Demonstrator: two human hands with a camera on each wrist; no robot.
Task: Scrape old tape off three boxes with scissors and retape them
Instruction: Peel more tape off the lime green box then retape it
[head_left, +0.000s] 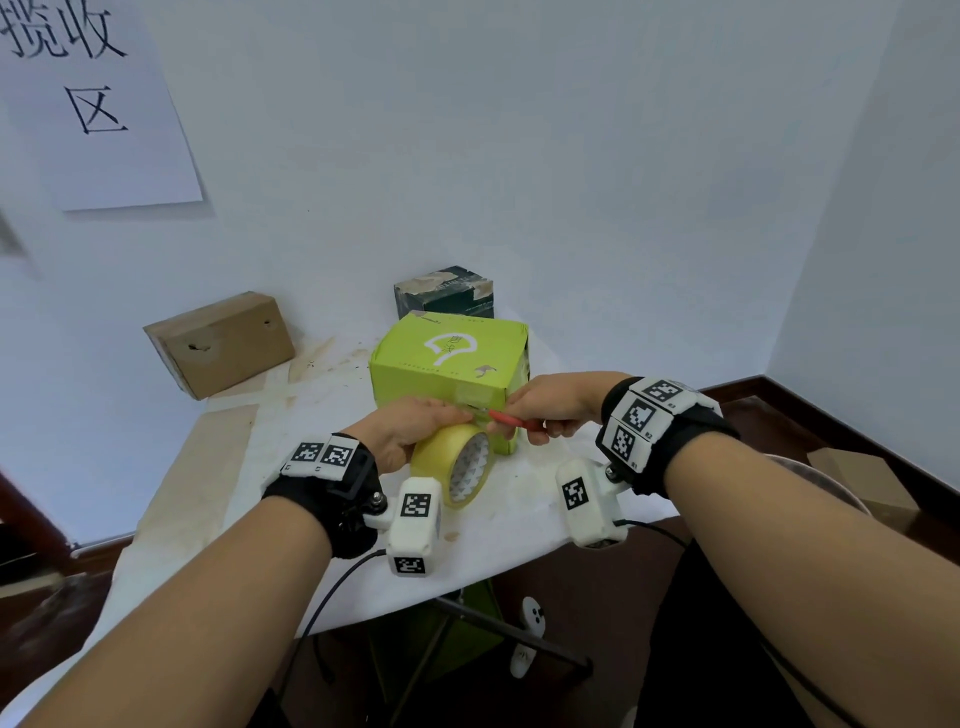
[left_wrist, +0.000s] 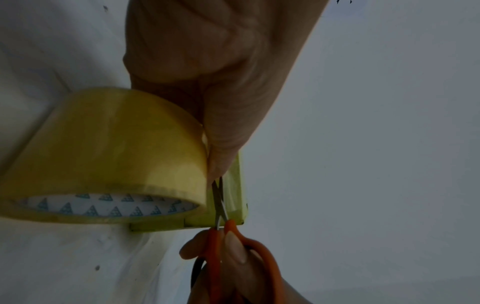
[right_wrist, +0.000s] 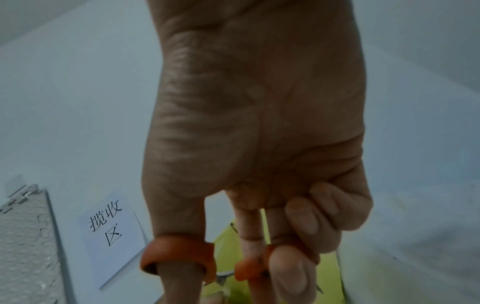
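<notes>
Left hand (head_left: 410, 426) holds the yellow tape roll (head_left: 452, 462) against the near face of the green box (head_left: 447, 364), fingers curled on it; right hand (head_left: 550, 405) grips the orange-handled scissors (left_wrist: 221, 216), thumb and fingers through the loops, blades parted at the strip running from roll to box. Step in hand, by appearance: cutting fresh tape, retaping this box. Next move calls for closing the blades clear of the left fingertips, then pressing the end flat. Beyond, on the white table (head_left: 218, 467), stand a brown box (head_left: 223, 343) and a dark box (head_left: 444, 291).
</notes>
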